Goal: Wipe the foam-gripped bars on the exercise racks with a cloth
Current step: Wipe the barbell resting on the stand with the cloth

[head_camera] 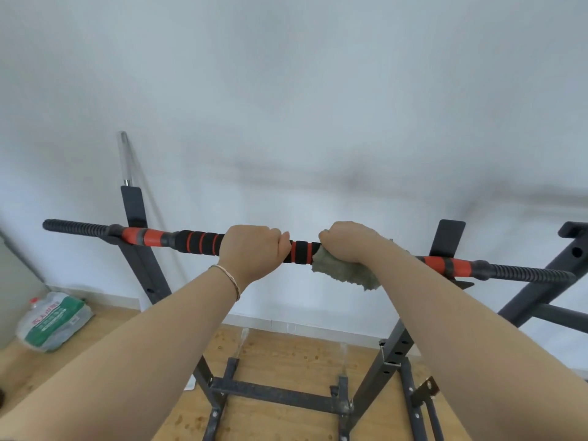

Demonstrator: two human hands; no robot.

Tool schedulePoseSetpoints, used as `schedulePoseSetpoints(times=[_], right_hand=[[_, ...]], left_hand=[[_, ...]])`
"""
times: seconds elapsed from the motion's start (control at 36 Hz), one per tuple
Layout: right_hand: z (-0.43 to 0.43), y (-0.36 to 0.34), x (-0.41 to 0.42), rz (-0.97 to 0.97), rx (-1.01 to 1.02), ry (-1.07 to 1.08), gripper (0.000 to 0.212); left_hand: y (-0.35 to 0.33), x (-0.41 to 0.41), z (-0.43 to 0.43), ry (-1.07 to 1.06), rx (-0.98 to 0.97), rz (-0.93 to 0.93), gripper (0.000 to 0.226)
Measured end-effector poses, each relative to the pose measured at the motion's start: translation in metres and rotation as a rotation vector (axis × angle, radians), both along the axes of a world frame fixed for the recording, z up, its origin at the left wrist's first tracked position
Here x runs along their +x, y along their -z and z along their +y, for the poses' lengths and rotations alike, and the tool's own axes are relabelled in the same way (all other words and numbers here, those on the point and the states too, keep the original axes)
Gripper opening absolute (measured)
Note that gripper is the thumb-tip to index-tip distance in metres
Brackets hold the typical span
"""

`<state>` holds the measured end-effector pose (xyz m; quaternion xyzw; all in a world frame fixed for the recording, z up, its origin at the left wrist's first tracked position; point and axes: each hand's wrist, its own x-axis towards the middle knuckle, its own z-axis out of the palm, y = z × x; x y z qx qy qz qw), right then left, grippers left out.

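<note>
Both hands are up on the bar (197, 241), which lies level across the rack (144, 268) and rests in a hook (448, 237) near each end. The left hand (254, 249) is wrapped round the black-and-orange foam (302, 252), fingers curled over the top, bare on the grip. The right hand (350, 246) sits just beside it, clamped down on the cloth (345, 276). That cloth is a grey-green rag draped over the bar, and its ragged edge hangs below the hand. A short stretch of foam shows between the two hands. There's a thin bracelet (227, 280) on the left wrist.

Past the hooks, orange collars and ribbed black ends stick out on both sides. Down below, the rack's base stands on the wooden floor (280, 354). A second rack (541, 291) comes in at the right edge, close beside the first. Over on the left, a big clear jug (54, 319) with a green label lies tilted on the floor by the wall. A silver pole (124, 157) leans on the white wall behind the left upright.
</note>
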<state>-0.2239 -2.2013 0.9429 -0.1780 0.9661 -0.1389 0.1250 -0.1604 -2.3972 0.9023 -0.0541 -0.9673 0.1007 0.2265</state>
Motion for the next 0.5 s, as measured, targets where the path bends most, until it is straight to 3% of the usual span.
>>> schedulePoseSetpoints(times=[0.08,0.17,0.25,0.33,0.39,0.44,0.5], right_hand=[[-0.004,-0.001,0.005,0.074,-0.039,0.016,0.035],[0.000,0.016,0.019,0.438,0.104,0.022,0.046],[0.008,0.035,0.033,0.611,0.270,0.008,0.016],[0.007,0.036,0.033,0.678,0.188,0.032,0.032],[-0.012,0.025,0.038,0.719,0.032,0.078,0.068],[-0.033,0.018,0.037,0.808,-0.096,0.117,0.065],[-0.049,0.018,0.039,0.744,-0.143,0.155,0.056]], left_hand=[[0.000,0.002,0.000,-0.004,-0.007,0.001,0.042],[0.002,0.002,-0.001,-0.001,-0.071,-0.059,0.032],[-0.003,0.001,-0.005,0.106,-0.135,-0.149,0.006],[-0.020,-0.002,-0.023,0.157,-0.102,-0.259,0.013],[-0.029,-0.006,-0.039,0.144,-0.072,-0.327,0.014],[-0.030,-0.007,-0.047,0.089,-0.019,-0.431,0.012],[-0.028,-0.010,-0.049,0.018,0.091,-0.530,0.012]])
